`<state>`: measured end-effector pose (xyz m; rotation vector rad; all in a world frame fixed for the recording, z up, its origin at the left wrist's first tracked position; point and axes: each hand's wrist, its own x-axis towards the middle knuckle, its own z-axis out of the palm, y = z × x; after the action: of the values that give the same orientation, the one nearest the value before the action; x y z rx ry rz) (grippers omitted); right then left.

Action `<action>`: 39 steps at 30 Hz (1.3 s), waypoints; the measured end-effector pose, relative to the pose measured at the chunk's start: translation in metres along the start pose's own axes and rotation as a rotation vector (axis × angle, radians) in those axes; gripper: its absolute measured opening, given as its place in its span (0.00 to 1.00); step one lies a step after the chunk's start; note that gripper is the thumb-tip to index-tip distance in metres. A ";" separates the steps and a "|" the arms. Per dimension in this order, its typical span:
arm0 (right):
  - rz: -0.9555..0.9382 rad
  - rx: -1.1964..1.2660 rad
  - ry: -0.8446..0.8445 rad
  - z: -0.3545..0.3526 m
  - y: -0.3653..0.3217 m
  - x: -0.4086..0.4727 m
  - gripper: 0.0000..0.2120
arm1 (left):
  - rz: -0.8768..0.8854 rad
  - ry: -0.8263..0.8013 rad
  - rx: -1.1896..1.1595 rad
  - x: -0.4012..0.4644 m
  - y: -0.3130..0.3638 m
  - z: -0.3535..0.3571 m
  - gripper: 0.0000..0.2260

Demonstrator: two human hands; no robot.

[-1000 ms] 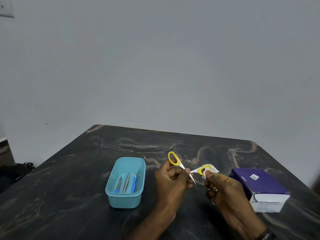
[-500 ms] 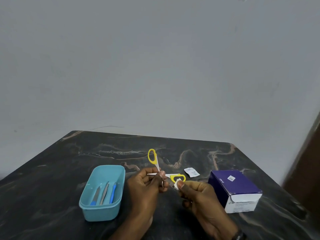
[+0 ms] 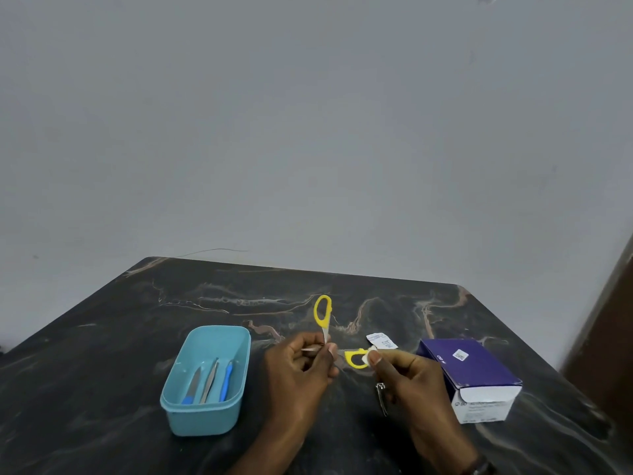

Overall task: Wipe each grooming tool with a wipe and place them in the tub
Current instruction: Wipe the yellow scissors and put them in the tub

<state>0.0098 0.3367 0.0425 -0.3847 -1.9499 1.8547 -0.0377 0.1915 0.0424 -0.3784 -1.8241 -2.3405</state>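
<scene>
Your left hand [image 3: 301, 365] grips the scissors [image 3: 322, 311] (spread wide); your right hand [image 3: 407, 375] pinches a wipe [image 3: 367, 358] on one handle

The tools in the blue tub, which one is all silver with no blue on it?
The middle tool in the tub. It is plain silver metal; the left tool and the right tool have blue on them.
</scene>
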 end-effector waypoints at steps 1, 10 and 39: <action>0.001 -0.032 -0.046 0.000 0.000 -0.001 0.09 | 0.005 0.027 -0.017 0.001 0.000 -0.001 0.05; 0.018 -0.187 -0.297 0.006 -0.003 -0.008 0.07 | 0.049 0.069 0.074 0.012 -0.005 -0.010 0.16; -0.019 -0.266 -0.226 0.008 -0.001 -0.010 0.07 | -0.097 -0.212 0.053 0.005 -0.012 -0.005 0.23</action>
<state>0.0150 0.3248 0.0426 -0.2415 -2.3549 1.6918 -0.0459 0.1901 0.0318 -0.5625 -2.0377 -2.3895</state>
